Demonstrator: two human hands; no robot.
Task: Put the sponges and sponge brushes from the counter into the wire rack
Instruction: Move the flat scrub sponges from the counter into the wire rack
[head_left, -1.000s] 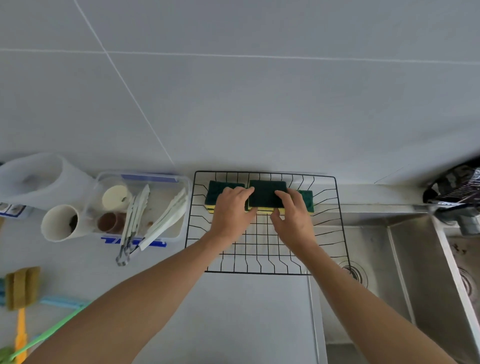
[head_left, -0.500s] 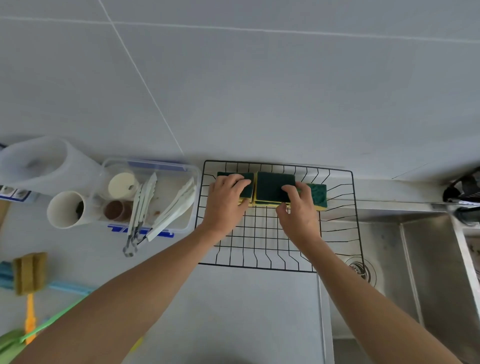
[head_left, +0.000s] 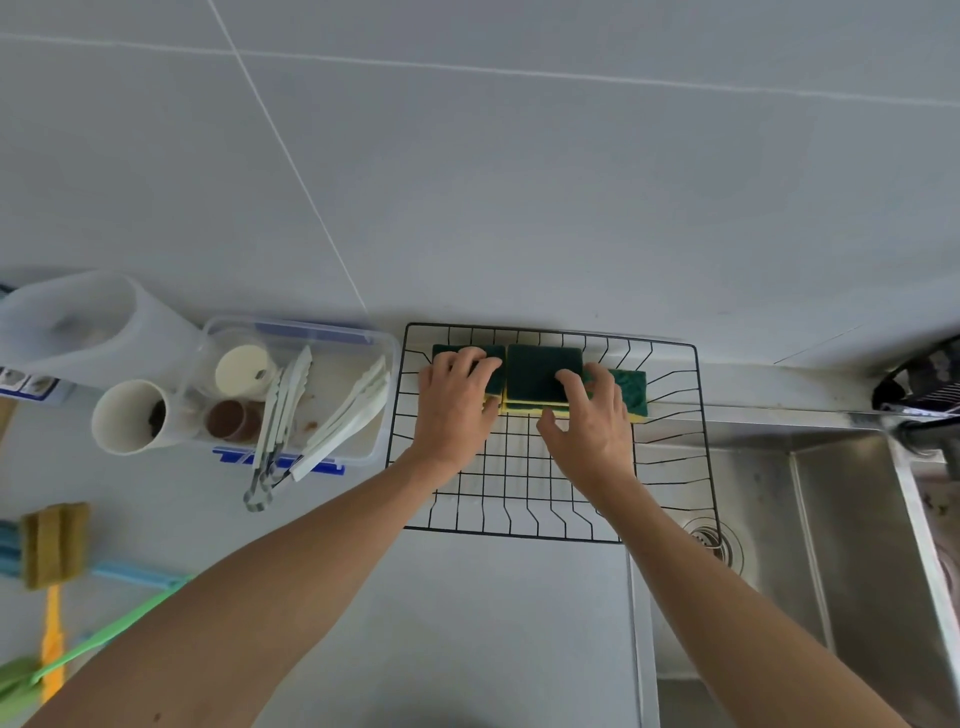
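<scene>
As two bare forearms reach forward from the bottom of the view, a pale grey counter (head_left: 493, 623) fills the nearest ground between them. On the counter at the near left lie the sponge brushes (head_left: 52, 551), well apart from the rack: a brown-yellow sponge head on an orange handle, a light blue handle crossing behind it, and a green handle slanting toward the left arm. To the near right a stainless steel sink (head_left: 841, 545) sits with its drain just beside the rack's corner.

Further out, a black wire rack (head_left: 519, 499) rests partly on the counter and partly over the sink edge. The left hand (head_left: 457, 410) lies flat with fingers spread on the leftmost green-and-yellow sponge (head_left: 496, 371), pressing rather than gripping it. The right hand (head_left: 592, 421) rests with loosely curled, open fingers on the middle sponge stack (head_left: 535, 371); whether it grips it I cannot tell. A third sponge (head_left: 631, 387) lies to the right, touching that stack. All three sit along the rack's far side.

Left of the rack, a clear plastic container (head_left: 363, 332) holds white tongs (head_left: 343, 426) and small cups. A white cup (head_left: 130, 415) stands beside it, with a translucent jug (head_left: 83, 322) behind. A grey tiled wall (head_left: 519, 182) rises at the back.
</scene>
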